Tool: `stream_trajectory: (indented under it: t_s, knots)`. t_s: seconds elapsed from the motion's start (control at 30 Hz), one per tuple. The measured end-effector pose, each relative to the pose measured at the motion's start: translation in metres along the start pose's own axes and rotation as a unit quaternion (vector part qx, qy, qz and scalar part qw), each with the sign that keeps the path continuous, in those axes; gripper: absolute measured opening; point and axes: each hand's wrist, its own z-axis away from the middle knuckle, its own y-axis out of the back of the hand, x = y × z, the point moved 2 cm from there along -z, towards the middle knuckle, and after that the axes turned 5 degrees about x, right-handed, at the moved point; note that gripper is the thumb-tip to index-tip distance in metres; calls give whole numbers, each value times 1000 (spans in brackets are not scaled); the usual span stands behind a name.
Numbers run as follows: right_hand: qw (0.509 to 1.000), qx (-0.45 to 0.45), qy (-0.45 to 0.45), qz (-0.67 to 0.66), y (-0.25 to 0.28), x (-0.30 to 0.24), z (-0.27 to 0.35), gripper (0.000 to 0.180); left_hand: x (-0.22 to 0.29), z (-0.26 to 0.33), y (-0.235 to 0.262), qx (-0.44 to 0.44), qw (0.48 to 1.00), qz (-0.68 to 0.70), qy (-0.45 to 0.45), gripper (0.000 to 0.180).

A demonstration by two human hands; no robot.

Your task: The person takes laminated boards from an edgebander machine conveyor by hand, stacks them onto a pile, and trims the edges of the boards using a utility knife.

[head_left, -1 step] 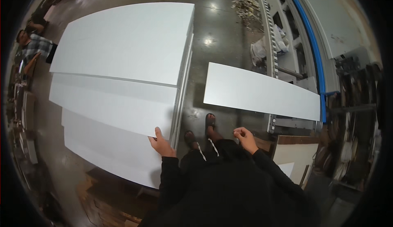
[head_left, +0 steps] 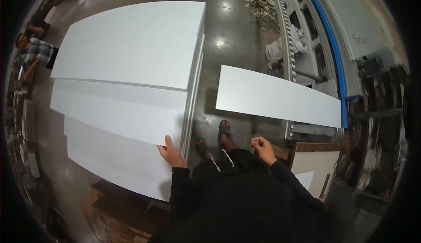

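Observation:
A stack of large white panels [head_left: 127,63] lies to my left, the lower ones stepped out toward me. My left hand [head_left: 172,155] grips the near right corner of one of the lower white panels [head_left: 118,155], thumb on top. My right hand [head_left: 263,148] hangs free in front of my body, fingers curled, with nothing visible in it. A separate long white panel [head_left: 280,96] lies on the machine bed to the right, apart from both hands. My sandalled feet [head_left: 215,138] stand on the concrete floor between the stack and that panel.
A long machine with a blue rail [head_left: 329,46] runs along the right. Wood scraps [head_left: 263,4] lie on the floor at the back. Brown boards [head_left: 315,164] lean at lower right. A person in a plaid shirt [head_left: 33,52] sits at far left. Pallets [head_left: 118,212] support the stack.

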Motion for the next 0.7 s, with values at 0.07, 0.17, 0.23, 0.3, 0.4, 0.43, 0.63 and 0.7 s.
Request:
stream_trajectory:
  t_s: [0.07, 0.17, 0.23, 0.3, 0.4, 0.43, 0.63, 0.7]
  knots:
    - [999, 31, -28, -4, 14, 14, 26, 21, -12, -5, 9, -40, 999, -26, -25, 42]
    - [995, 48, 3, 85, 11, 19, 53, 21, -24, -5, 11, -66, 987, -76, -126, 56]
    - [996, 46, 22, 77, 8, 24, 67, 22, -38, -2, 11, -96, 992, -57, -62, 62]
    - [995, 54, 43, 66, 11, 28, 80, 23, -64, 10, 10, -134, 990, -40, 3, 69]
    - [987, 27, 99, 125, 27, 36, 91, 27, -123, 47, 4, -182, 972, -93, 117, 79]
    - [987, 20, 110, 114, 34, 47, 91, 29, -143, 65, 2, -242, 946, -93, 196, 84]
    - [981, 120, 119, 97, 119, 83, 112, 34, -234, 180, -115, -503, 770, -147, 363, 102]
    - [974, 180, 123, 55, 157, 98, 122, 33, -271, 210, -168, -462, 764, -100, 439, 101]
